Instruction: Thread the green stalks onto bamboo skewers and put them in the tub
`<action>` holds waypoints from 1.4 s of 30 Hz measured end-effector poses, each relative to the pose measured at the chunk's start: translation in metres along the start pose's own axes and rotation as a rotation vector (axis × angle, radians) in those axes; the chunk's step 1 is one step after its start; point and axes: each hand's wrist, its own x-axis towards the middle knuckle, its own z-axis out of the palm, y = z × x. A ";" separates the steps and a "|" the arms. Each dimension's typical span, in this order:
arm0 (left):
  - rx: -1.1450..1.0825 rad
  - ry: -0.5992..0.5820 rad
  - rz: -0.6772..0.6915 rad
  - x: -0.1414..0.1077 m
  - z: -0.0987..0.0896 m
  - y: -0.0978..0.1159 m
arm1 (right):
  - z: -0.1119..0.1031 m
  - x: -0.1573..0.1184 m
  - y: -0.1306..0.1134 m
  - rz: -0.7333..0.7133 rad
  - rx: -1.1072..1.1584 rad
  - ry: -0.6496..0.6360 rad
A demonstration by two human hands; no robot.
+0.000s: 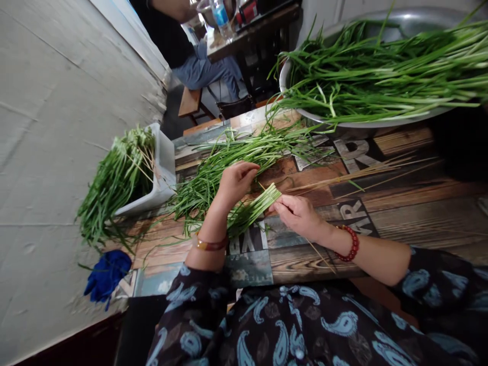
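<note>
A small bunch of chives (254,207) lies slanting over the table's front part, its pale cut ends gathered at my right hand (299,216). That hand is closed, thumb and fingers pinching the bunch near those ends. A thin stick (320,255) sticks out below the right palm. My left hand (237,183) hovers just above and left of the bunch, beside a loose heap of chives (244,152). Its fingers are curled toward the thumb; whether anything is between them I cannot make out.
Thin sticks (354,173) lie to the right on the wood-patterned table (400,218). A metal basin (404,18) full of chives stands at back right. At left are a white bin (165,157) with chives and a blue glove (108,274). Another person (206,71) sits beyond.
</note>
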 end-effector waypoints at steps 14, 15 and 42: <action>0.175 -0.011 0.026 0.010 0.019 -0.013 | 0.001 -0.001 0.005 -0.095 -0.034 0.005; 0.099 -0.003 0.028 0.005 0.017 -0.013 | 0.000 -0.002 0.005 -0.097 -0.044 0.004; -0.774 -0.027 -0.353 -0.049 0.013 0.002 | -0.010 -0.005 -0.009 0.034 -0.074 -0.069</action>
